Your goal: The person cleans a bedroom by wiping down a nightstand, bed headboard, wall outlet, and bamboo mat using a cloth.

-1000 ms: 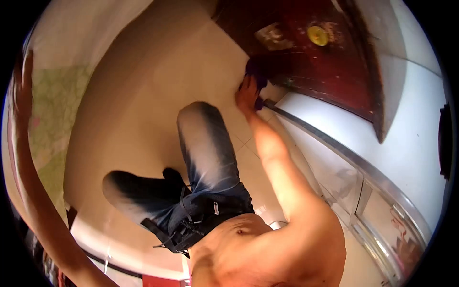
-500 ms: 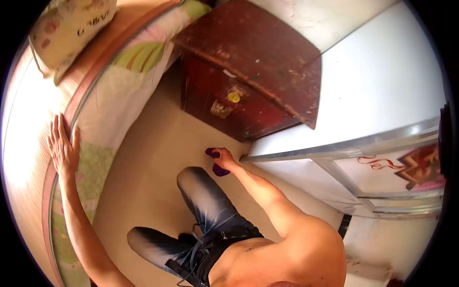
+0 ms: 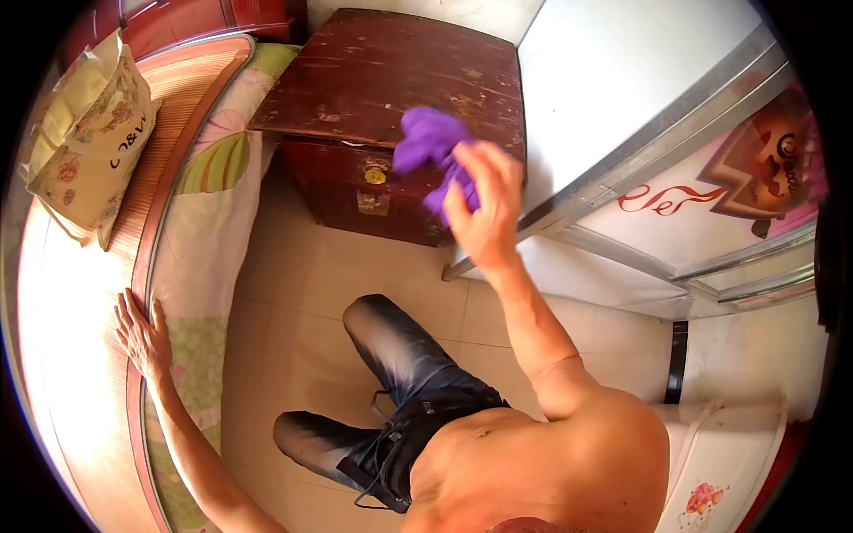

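A crumpled purple cloth (image 3: 432, 142) hangs from my right hand (image 3: 487, 200), whose fingers are closed round it. The hand is raised before a worn dark-red wooden chest (image 3: 391, 71), and the cloth overlaps the chest's top edge and front from this view. Whether cloth and chest touch I cannot tell. My left hand (image 3: 144, 339) lies flat, fingers apart, on the edge of the bed mat (image 3: 80, 355). Below the mat, a patterned sheet (image 3: 200, 240) hangs down the bed's side.
A floral paper bag (image 3: 93, 147) stands on the mat at upper left. On the right is a white cabinet (image 3: 604, 98) with metal-framed doors. Pale floor tiles (image 3: 302, 275) lie between bed and chest. A white box-like piece with a pink print (image 3: 729, 471) stands at lower right.
My right hand has come up from near the floor with the purple cloth, now in front of the chest. My left hand stays flat on the mat's edge. The view has shifted.
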`<state>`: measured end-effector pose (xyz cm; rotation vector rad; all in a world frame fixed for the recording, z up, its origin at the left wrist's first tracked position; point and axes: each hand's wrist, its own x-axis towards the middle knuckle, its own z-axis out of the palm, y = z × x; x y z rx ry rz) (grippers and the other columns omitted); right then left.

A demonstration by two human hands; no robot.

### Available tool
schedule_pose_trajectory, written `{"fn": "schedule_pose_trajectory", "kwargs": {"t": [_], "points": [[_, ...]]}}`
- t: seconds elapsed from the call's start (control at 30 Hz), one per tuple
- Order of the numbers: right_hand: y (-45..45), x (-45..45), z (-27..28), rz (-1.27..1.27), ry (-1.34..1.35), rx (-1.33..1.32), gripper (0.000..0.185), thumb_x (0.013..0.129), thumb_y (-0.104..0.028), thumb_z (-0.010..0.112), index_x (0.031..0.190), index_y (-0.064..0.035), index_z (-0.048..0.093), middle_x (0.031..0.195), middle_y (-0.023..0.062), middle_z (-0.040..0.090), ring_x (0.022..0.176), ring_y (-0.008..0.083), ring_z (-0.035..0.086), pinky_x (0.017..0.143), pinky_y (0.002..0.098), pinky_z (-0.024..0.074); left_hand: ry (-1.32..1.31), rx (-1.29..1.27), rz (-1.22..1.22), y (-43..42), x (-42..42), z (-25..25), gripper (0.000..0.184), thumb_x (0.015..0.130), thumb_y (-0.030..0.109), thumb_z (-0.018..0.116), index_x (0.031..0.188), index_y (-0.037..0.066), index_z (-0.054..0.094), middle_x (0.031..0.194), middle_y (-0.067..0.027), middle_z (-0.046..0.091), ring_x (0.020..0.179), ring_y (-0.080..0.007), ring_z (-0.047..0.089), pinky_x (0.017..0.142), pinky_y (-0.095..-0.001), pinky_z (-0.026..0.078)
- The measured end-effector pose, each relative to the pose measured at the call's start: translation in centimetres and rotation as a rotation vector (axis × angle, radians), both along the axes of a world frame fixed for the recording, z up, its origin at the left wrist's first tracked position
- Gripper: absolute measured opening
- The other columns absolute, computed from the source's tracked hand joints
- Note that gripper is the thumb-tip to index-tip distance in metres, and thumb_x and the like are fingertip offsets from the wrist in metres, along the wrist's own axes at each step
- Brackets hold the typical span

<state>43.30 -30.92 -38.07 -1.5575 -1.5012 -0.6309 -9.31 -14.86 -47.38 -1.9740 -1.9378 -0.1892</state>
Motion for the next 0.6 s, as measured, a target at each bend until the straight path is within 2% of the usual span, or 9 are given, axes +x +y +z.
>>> {"fn": "schedule_pose_trajectory", "kwargs": {"t": [0.07, 0.1, 0.2, 0.27, 0.37, 0.43, 0.47, 0.53, 0.6], "points": [[1.9, 1.0, 1.2, -0.390, -0.237, -0.160, 0.052, 0.080, -0.022, 0.070, 0.127, -0.0039, 0.055, 0.118, 0.0213, 0.059, 0.118, 0.0403, 0.051, 0.100, 0.0524, 0.0396, -0.003, -0.001, 0.002, -0.1, 0.2, 0.2, 0.068, 0.099, 0.050, 0.042, 0.152, 0.011, 0.028, 0.155, -0.0121, 0.032, 0.145, -0.0313, 0.025, 0.116, -0.0540, 0.021], [3.3, 3.2, -1.1, -0.456, -0.261, -0.364, 0.061, 0.085, -0.034, 0.065, 0.133, -0.0005, 0.048, 0.120, 0.0269, 0.058, 0.124, 0.0434, 0.047, 0.102, 0.0554, 0.0370, -0.003, 0.007, -0.003, -0.2, 0.2, 0.1, 0.068, 0.099, 0.049, 0.043, 0.152, 0.010, 0.028, 0.155, -0.0120, 0.032, 0.145, -0.0314, 0.025, 0.116, -0.0539, 0.021], [6.5, 4.0, -0.2, -0.349, -0.107, -0.563, 0.046, 0.087, -0.033, 0.062, 0.117, 0.0015, 0.058, 0.110, 0.0258, 0.062, 0.111, 0.0425, 0.054, 0.092, 0.0540, 0.0438, -0.004, -0.010, 0.022, 0.1, 0.1, 0.0, 0.068, 0.098, 0.049, 0.044, 0.152, 0.010, 0.028, 0.156, -0.0116, 0.031, 0.145, -0.0311, 0.025, 0.116, -0.0532, 0.021], [9.4, 4.9, -0.2, -0.333, -0.160, -0.602, 0.039, 0.086, -0.031, 0.061, 0.108, 0.0015, 0.061, 0.102, 0.0243, 0.064, 0.103, 0.0402, 0.057, 0.084, 0.0537, 0.0476, -0.002, -0.006, 0.002, -0.2, 0.1, 0.3, 0.068, 0.098, 0.050, 0.044, 0.152, 0.010, 0.029, 0.156, -0.0118, 0.031, 0.145, -0.0312, 0.025, 0.116, -0.0530, 0.020], [17.0, 6.1, -0.7, -0.267, -0.141, -0.659, 0.038, 0.086, -0.029, 0.054, 0.103, 0.0031, 0.066, 0.104, 0.0289, 0.066, 0.100, 0.0433, 0.062, 0.084, 0.0531, 0.0520, -0.018, 0.007, -0.004, -0.3, 0.3, 0.3, 0.068, 0.098, 0.050, 0.044, 0.152, 0.010, 0.029, 0.155, -0.0121, 0.032, 0.145, -0.0318, 0.025, 0.116, -0.0537, 0.020], [21.1, 4.0, 1.4, -0.210, -0.153, -0.821, 0.035, 0.086, -0.028, 0.053, 0.102, -0.0019, 0.070, 0.096, 0.0236, 0.069, 0.097, 0.0420, 0.067, 0.078, 0.0499, 0.0562, -0.029, 0.019, -0.005, -0.3, 0.7, 0.2, 0.068, 0.098, 0.049, 0.043, 0.152, 0.011, 0.029, 0.154, -0.0122, 0.033, 0.145, -0.0319, 0.025, 0.116, -0.0541, 0.020], [23.0, 3.0, 1.7, -0.180, -0.014, -0.893, 0.039, 0.087, -0.030, 0.051, 0.108, -0.0006, 0.067, 0.107, 0.0241, 0.068, 0.107, 0.0413, 0.063, 0.087, 0.0506, 0.0531, -0.028, 0.026, -0.009, -0.2, 0.3, 0.1, 0.067, 0.099, 0.049, 0.043, 0.152, 0.011, 0.028, 0.154, -0.0122, 0.033, 0.145, -0.0319, 0.025, 0.116, -0.0542, 0.020], [24.2, 0.9, 1.0, -0.023, -0.104, -0.879, 0.047, 0.089, -0.032, 0.048, 0.121, 0.0001, 0.060, 0.124, 0.0269, 0.059, 0.120, 0.0411, 0.054, 0.101, 0.0513, 0.0423, -0.015, 0.024, -0.008, 0.2, -0.1, -0.4, 0.067, 0.099, 0.050, 0.042, 0.152, 0.011, 0.028, 0.155, -0.0121, 0.033, 0.145, -0.0318, 0.025, 0.116, -0.0539, 0.020], [23.1, 0.6, -0.5, 0.127, -0.185, -0.749, 0.045, 0.088, -0.030, 0.049, 0.117, 0.0015, 0.062, 0.116, 0.0269, 0.062, 0.112, 0.0407, 0.057, 0.095, 0.0525, 0.0452, -0.013, 0.019, -0.013, 0.2, -0.6, -0.6, 0.067, 0.099, 0.050, 0.042, 0.152, 0.011, 0.027, 0.155, -0.0119, 0.032, 0.145, -0.0318, 0.025, 0.116, -0.0537, 0.020]]}}
